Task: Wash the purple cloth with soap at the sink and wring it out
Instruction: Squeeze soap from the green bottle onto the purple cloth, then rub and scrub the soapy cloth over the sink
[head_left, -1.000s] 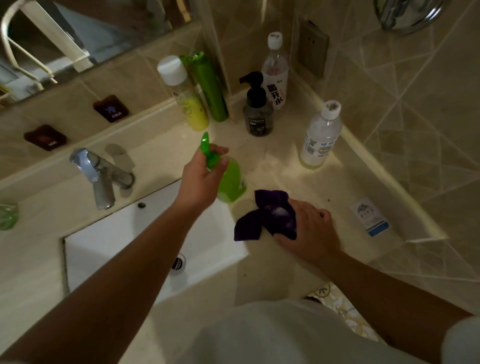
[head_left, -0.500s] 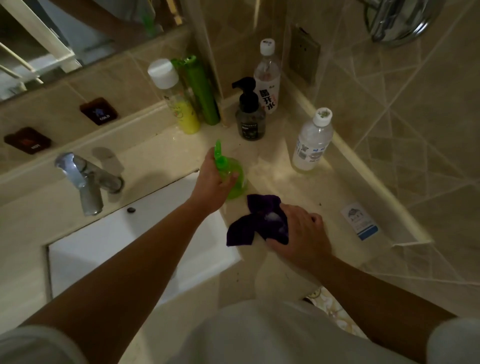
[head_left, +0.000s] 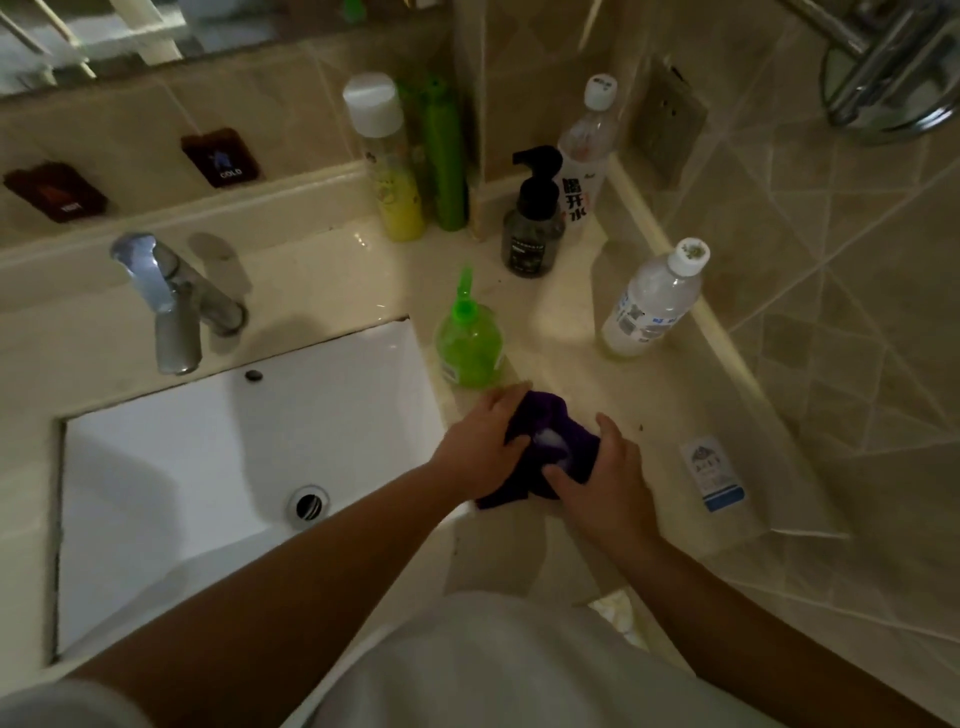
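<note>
Both hands are closed on the purple cloth, which lies bunched on the countertop just to the right of the white sink basin. The left hand covers the cloth's left side with fingers curled over it and the thumb tucked against the fabric; the right hand grips the right side, thumb pressed onto the cloth and fingers wrapped behind it. A small white blob of foam sits on the cloth between the two thumbs. One corner of the cloth hangs toward the counter's front edge.

Just behind the hands stands a green soap bottle with a green pump top, touched by neither hand. Two dark plaques on the tiled wall read "COLD" and, less sharply, "HOT" (both above the chrome faucet). A clear bottle with a white cap in the corner carries large Chinese characters, the lower two 开水. The black pump bottle beside it has a label too small to read. Another clear bottle stands nearer the right wall, its print illegible. A small white sachet with a blue band lies flat on the counter, right of the hands.
</note>
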